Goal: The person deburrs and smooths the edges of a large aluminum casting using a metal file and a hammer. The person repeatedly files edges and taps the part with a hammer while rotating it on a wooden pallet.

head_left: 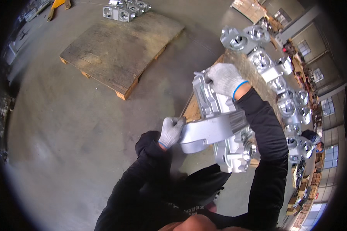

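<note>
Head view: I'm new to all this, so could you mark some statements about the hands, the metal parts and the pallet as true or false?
1. The left hand and the right hand wear pale gloves. True.
2. The left hand touches a cardboard box. False: it touches a silvery casting.
3. The sleeves are white. False: they are black.
4. The wooden pallet at upper left bears metal parts near its far edge. True.
5. The right hand's cuff edge is red. False: it is blue.
</note>
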{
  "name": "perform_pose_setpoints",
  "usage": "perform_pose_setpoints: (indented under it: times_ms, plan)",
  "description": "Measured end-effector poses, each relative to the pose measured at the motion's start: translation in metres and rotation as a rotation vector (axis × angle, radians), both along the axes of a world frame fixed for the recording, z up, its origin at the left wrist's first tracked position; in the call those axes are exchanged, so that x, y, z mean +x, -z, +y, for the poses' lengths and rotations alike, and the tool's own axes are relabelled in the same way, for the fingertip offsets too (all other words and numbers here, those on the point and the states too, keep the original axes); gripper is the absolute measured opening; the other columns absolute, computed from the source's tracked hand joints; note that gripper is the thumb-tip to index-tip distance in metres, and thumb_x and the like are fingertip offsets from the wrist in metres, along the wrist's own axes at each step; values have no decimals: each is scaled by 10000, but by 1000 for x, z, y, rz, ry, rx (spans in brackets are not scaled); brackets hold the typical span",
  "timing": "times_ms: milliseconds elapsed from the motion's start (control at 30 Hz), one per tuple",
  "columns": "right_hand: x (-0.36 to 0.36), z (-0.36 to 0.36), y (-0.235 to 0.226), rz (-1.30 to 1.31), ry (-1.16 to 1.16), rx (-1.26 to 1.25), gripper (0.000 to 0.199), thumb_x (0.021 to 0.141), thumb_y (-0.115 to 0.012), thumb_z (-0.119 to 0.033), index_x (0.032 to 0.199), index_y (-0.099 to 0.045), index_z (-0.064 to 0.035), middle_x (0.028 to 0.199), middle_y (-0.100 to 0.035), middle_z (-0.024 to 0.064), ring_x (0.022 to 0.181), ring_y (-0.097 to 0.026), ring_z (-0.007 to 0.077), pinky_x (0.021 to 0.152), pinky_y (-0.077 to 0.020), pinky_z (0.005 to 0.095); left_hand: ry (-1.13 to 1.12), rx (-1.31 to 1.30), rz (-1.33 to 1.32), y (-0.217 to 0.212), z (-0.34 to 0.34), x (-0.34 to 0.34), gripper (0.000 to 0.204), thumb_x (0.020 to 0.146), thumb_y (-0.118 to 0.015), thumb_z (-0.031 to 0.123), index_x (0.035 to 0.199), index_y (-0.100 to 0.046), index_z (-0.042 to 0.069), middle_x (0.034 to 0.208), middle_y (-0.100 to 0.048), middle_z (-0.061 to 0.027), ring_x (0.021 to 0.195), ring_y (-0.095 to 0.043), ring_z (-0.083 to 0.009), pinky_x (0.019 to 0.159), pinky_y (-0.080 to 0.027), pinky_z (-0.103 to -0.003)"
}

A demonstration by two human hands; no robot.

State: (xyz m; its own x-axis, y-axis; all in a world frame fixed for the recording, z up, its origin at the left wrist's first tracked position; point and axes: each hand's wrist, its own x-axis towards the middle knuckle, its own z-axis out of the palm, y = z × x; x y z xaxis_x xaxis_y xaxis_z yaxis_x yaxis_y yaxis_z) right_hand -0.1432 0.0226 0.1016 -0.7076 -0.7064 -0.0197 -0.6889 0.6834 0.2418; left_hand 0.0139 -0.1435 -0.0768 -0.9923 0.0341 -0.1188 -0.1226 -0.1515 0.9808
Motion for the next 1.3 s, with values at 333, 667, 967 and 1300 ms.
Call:
perform_pose_setpoints:
  times_ms: [333, 667, 967, 1300]
  plan:
    - [-20, -35, 30, 93, -1, 13, 147, 737, -675, -133, 804, -772, -46, 799, -733, 189, 748, -736, 354, 616, -567, 463, -92, 143, -127, 26, 4, 2, 291, 965, -700, 225, 818, -556, 18, 678, -563, -6, 524, -452, -68, 442, -386, -275]
    - [54, 17, -29, 46, 114, -475, 285, 742, -620, -136, 980, -768, -83, 930, -732, 145, 817, -708, 355, 772, -568, 460, -263, 274, -95, 42, 6, -10, 300, 904, -774, 221, 801, -533, 76, 704, -536, 0, 633, -467, -83, 562, -407, -267]
    - [82, 162, -75, 331, 696, -747, 342, 862, -583, -336, 930, -767, -56, 897, -708, 245, 875, -704, 379, 853, -552, 458, -274, 287, -113, 34, 8, -10, 328, 896, -774, 244, 808, -504, 79, 706, -512, 7, 618, -461, -84, 544, -406, -268]
    - [55, 137, -50, 248, 707, -625, 340, 832, -622, -323, 868, -752, -11, 883, -694, 269, 901, -679, 439, 843, -544, 509, -294, 193, -197, 36, 5, -10, 345, 875, -768, 212, 865, -459, 60, 779, -517, -36, 668, -510, -126, 594, -467, -310]
